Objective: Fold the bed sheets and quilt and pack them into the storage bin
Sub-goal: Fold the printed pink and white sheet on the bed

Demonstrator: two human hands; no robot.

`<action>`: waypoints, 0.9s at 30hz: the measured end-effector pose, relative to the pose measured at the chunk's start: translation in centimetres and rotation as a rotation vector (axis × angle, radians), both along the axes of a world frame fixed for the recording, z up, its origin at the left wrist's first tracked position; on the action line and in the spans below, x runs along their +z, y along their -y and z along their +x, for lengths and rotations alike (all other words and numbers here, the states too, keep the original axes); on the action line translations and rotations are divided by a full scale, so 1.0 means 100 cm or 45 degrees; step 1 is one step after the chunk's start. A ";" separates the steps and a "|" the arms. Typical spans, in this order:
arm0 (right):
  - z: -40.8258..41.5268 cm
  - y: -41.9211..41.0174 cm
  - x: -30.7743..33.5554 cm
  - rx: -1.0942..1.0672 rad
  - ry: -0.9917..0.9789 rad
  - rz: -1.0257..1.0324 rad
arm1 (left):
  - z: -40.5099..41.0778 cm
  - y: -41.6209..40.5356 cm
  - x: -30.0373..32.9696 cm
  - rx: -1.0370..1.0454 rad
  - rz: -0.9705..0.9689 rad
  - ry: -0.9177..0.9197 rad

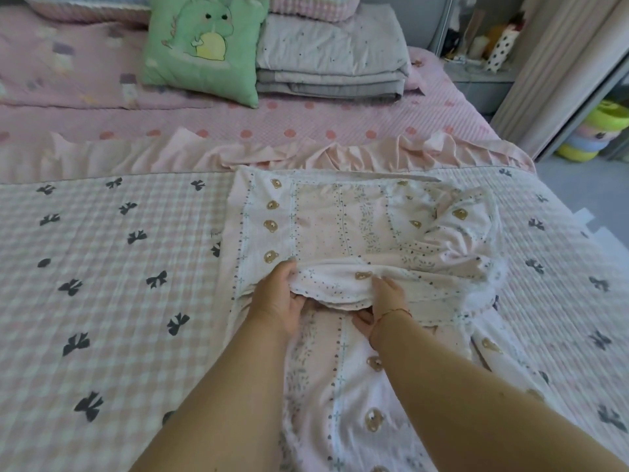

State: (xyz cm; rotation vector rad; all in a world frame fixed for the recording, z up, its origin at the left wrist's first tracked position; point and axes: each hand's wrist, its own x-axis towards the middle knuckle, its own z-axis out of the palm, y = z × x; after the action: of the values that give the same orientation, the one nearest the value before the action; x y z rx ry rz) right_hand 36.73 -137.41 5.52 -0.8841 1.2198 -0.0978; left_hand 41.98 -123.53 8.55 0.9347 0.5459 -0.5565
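Between left hand (277,298) and right hand (383,306), bear-print sheet (343,229).

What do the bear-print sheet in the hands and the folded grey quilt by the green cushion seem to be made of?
Bear-print sheet: thin, soft woven cloth, probably cotton, matte; it crumples into fine folds where both hands grip it. Grey quilt: padded fabric, matte; its stacked layers look thick and puffy with rounded edges. The fibre of either cannot be told for sure.

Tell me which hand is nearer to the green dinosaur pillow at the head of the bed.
Left. The left hand grips the bear-print sheet on the pillow's side, below it in the picture. The right hand grips the same fold further right, so slightly farther.
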 end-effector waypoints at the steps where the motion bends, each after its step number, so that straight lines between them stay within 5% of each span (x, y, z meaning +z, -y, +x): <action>1: 0.002 0.002 0.002 0.055 -0.066 0.032 | 0.006 -0.003 0.002 0.033 -0.023 0.007; 5: 0.001 0.005 0.000 -0.001 -0.035 0.171 | 0.022 -0.011 0.006 0.127 -0.098 -0.035; 7: 0.012 0.012 0.003 0.006 0.045 -0.010 | 0.024 -0.013 0.007 0.167 -0.135 -0.055; 13: 0.105 0.011 0.063 0.633 0.180 -0.643 | 0.046 -0.036 0.011 0.315 -0.208 -0.065; 17: 0.155 -0.014 0.093 0.860 0.350 -0.711 | 0.061 -0.050 0.008 0.390 -0.190 -0.056; 23: 0.126 -0.027 0.039 1.126 0.266 -0.795 | 0.050 -0.046 -0.009 0.094 0.254 0.425; 27: 0.100 -0.021 -0.002 1.037 0.204 -0.707 | 0.034 -0.024 -0.027 -0.417 0.687 0.625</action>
State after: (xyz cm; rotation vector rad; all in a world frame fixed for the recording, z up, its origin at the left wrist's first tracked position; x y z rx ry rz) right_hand 46.73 -135.31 5.35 -1.7648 0.6085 0.1566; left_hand 45.35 -121.10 5.87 1.6368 0.0880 -0.4511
